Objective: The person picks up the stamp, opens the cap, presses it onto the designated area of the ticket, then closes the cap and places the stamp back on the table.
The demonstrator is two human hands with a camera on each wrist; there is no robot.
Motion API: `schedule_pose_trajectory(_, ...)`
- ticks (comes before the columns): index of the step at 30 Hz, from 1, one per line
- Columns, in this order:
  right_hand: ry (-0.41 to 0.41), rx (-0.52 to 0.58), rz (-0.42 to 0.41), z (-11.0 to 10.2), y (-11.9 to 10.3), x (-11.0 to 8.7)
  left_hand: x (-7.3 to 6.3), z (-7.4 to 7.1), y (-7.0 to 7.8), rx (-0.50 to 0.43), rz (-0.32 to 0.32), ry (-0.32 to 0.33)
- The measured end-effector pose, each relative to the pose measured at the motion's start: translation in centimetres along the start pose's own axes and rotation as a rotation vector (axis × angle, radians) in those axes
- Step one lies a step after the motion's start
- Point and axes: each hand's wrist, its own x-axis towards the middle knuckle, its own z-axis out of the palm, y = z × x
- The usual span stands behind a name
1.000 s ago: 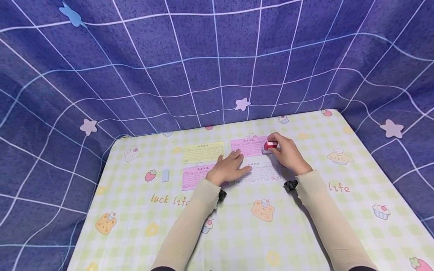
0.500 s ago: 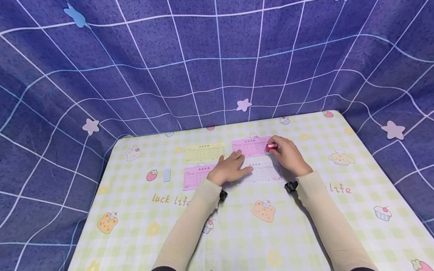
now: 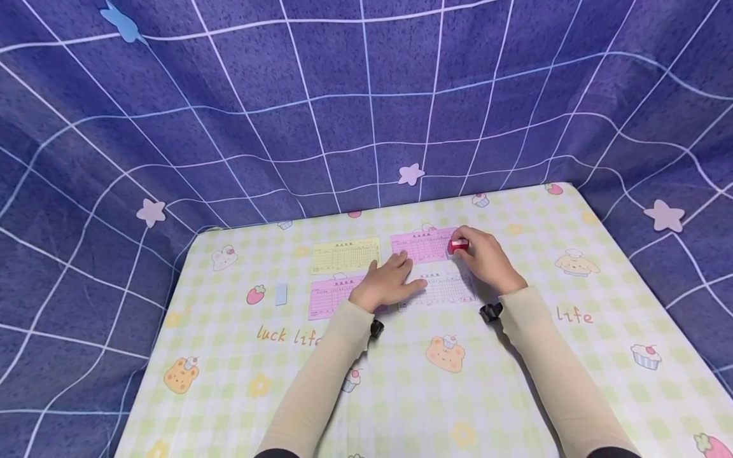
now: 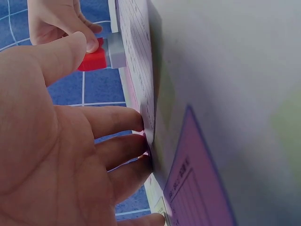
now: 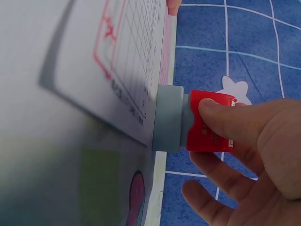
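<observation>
My right hand (image 3: 487, 257) pinches a red stamp with a grey base (image 5: 209, 121) between thumb and fingers. In the right wrist view the base stands upright against the paper surface. It sits over the right end of the far pink form (image 3: 420, 247). My left hand (image 3: 389, 282) lies with fingers spread, fingertips at the near edge of that pink form and thumb over the white form (image 3: 446, 291). A second pink form (image 3: 329, 299) is partly covered by the left hand. Red marks show at the white form's lower right corner.
A yellow form (image 3: 345, 256) lies at the back left of the group. Left of the near pink form is a small light-blue rectangular piece (image 3: 280, 295). A checked tablecloth (image 3: 395, 407) covers the table, and a blue curtain (image 3: 258, 70) hangs behind.
The stamp has shifted slightly to the right over the far pink form, and less of its grey base shows in the head view. The left hand keeps its place on the forms.
</observation>
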Motion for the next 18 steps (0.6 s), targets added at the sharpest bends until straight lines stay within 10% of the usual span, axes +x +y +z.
schedule_pose_trajectory(18, 0.000, -0.009, 0.028, 0.13, -0.37, 0.18, 0.15, -0.03, -0.14, -0.013, -0.007, -0.006)
